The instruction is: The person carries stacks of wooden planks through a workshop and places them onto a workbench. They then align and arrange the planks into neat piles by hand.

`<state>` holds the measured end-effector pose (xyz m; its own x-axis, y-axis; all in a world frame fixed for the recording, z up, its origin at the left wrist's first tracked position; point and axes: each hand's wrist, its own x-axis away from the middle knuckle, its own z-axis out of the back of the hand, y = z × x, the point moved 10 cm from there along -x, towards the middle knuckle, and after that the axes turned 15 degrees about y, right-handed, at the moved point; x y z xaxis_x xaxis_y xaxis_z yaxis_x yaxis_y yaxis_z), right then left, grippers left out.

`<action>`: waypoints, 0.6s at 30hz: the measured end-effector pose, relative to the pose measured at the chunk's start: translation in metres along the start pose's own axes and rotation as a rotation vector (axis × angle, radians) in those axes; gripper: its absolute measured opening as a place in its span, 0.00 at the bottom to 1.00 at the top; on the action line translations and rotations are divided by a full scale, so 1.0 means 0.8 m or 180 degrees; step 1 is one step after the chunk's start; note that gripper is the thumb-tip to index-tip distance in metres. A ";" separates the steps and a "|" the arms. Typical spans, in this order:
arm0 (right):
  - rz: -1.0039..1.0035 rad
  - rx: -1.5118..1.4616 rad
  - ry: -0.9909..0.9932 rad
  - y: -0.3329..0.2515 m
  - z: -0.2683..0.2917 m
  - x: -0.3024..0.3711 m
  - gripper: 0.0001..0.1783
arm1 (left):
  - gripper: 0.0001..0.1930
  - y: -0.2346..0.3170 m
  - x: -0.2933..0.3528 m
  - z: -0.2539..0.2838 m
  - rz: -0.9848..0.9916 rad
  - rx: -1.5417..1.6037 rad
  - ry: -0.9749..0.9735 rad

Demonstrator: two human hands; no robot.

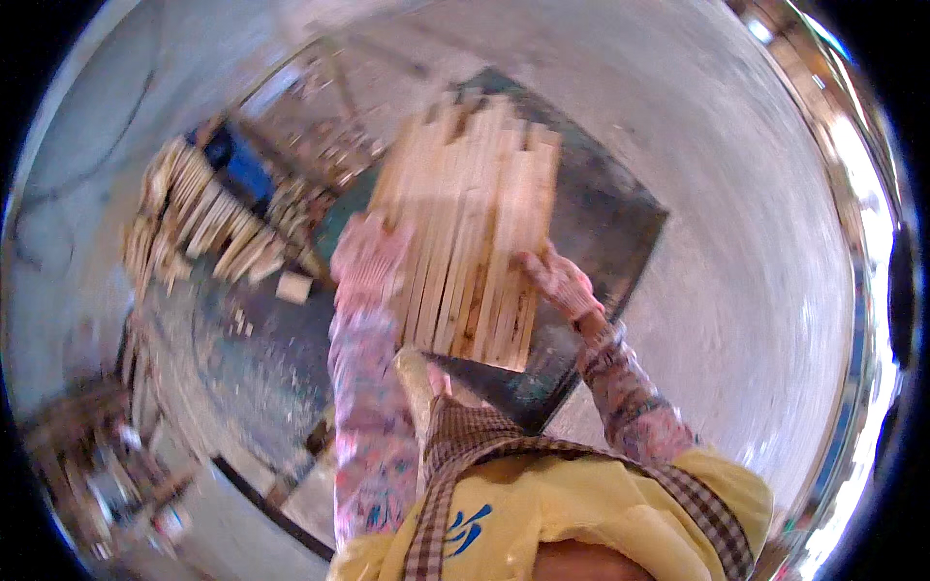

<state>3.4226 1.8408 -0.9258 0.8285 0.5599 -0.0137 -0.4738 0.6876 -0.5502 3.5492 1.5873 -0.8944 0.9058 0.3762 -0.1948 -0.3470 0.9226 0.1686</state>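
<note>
The left hand (371,254), gloved, presses its fingers against the left edge of a bundle of pale wooden slats (472,228); the right hand (559,281) clasps the bundle's near right edge. The bundle is held up over a dark metal table (620,228), centre of view. Far left lies a loose heap of slats (208,218) on a littered concrete floor (756,242). Blur probably hides the left fingertips.

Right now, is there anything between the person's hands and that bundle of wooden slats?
Nothing visible. The left hand presses against the left side of the bundle of wooden slats, and the right hand grips its lower right edge. Both gloved hands touch the wood directly.
</note>
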 end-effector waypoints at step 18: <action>-0.1926 -0.2001 0.0078 0.127 -0.020 -0.034 0.42 | 0.31 -0.062 0.145 -0.069 0.2013 0.1423 0.0855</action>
<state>3.3571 1.8877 -0.9947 0.8942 0.1659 0.4157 0.2962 0.4770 -0.8275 3.6578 1.5897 -0.9786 0.4626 0.8739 -0.1492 -0.5915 0.4296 0.6824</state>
